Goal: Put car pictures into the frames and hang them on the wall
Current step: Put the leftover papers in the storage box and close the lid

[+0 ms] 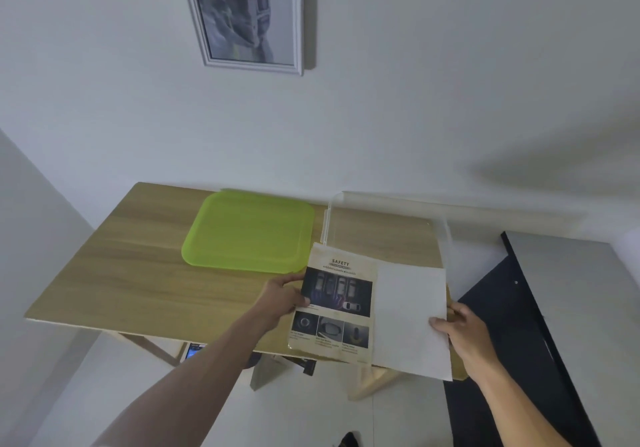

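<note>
Nearest to me, the person's right hand (462, 334) pinches the right edge of a blank white sheet (410, 318), thumb on top and fingers curled beneath. That sheet overlaps the right side of a car picture (334, 303), a printed page headed "SAFETY" with a dark overhead view of parked cars and three smaller photos below. The left hand (282, 296) grips the page's left edge, thumb over the print. Both papers sit over the near right corner of the wooden table (131, 273), their lower edges reaching past its front edge; whether they lie flat on it or are lifted slightly, I cannot tell.

Under the table a small lit screen (194, 350) shows by a leg. To the right, a dark panel (512, 325) stands beside the table.

Further back, a lime-green tray (247, 230) lies flat at the middle of the table, close to the rear edge. Just right of it, a clear plastic container (381, 218) sits at the far right corner, touching the picture's top edge.

On the white wall (415, 100) beyond, a white-framed car picture (242, 14) hangs above the table.
</note>
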Demonstrator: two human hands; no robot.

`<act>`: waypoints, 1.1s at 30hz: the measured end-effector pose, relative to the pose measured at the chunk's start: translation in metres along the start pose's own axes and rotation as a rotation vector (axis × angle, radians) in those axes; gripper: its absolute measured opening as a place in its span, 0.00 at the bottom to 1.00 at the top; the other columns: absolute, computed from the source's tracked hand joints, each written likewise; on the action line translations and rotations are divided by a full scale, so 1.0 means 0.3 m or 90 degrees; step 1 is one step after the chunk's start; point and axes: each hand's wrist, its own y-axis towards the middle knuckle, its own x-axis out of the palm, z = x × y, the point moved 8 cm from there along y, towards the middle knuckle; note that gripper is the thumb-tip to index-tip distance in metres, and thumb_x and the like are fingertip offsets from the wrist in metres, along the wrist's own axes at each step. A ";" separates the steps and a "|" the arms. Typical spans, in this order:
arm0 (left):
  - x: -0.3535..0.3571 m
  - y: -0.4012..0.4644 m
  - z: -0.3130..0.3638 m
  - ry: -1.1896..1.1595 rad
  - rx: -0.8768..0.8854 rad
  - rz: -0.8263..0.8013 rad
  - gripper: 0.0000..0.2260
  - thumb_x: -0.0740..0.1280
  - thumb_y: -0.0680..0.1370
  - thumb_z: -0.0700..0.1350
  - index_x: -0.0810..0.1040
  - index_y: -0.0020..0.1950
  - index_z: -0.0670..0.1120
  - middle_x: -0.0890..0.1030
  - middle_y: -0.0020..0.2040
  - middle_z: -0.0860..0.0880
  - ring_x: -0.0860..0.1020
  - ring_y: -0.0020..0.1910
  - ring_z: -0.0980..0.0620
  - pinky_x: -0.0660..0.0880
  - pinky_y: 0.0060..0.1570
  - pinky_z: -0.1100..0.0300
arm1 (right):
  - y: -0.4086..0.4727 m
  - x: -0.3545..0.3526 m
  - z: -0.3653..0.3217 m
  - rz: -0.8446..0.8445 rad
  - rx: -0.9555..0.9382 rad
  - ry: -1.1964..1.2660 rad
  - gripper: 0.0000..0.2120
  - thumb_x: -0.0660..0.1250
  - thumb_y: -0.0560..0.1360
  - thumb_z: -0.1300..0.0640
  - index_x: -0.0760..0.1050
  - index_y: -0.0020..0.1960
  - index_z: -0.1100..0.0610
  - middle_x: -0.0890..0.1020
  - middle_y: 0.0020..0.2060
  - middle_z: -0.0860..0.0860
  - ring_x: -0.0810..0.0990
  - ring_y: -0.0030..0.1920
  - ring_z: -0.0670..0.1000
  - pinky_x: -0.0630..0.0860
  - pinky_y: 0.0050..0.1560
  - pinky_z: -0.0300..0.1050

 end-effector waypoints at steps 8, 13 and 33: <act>0.085 0.098 0.266 0.004 0.081 -0.011 0.25 0.68 0.67 0.26 0.79 0.58 0.48 0.85 0.41 0.41 0.79 0.42 0.44 0.72 0.46 0.49 | 0.079 -0.065 -0.220 0.062 -0.097 0.025 0.27 0.73 0.73 0.66 0.71 0.67 0.48 0.82 0.51 0.54 0.84 0.48 0.55 0.80 0.38 0.45; 0.166 0.196 0.434 0.003 0.128 0.015 0.25 0.67 0.68 0.24 0.78 0.61 0.44 0.84 0.43 0.39 0.81 0.36 0.47 0.76 0.31 0.62 | 0.250 -0.103 -0.330 0.095 -0.121 -0.004 0.27 0.72 0.73 0.63 0.70 0.68 0.46 0.82 0.53 0.55 0.84 0.48 0.55 0.82 0.41 0.50; 0.429 0.588 0.344 0.457 0.127 0.253 0.22 0.59 0.75 0.29 0.65 0.67 0.44 0.76 0.58 0.41 0.77 0.55 0.39 0.78 0.52 0.46 | 0.770 0.059 -0.349 0.051 -0.214 -0.792 0.29 0.67 0.77 0.55 0.60 0.74 0.57 0.81 0.53 0.53 0.82 0.48 0.53 0.77 0.39 0.46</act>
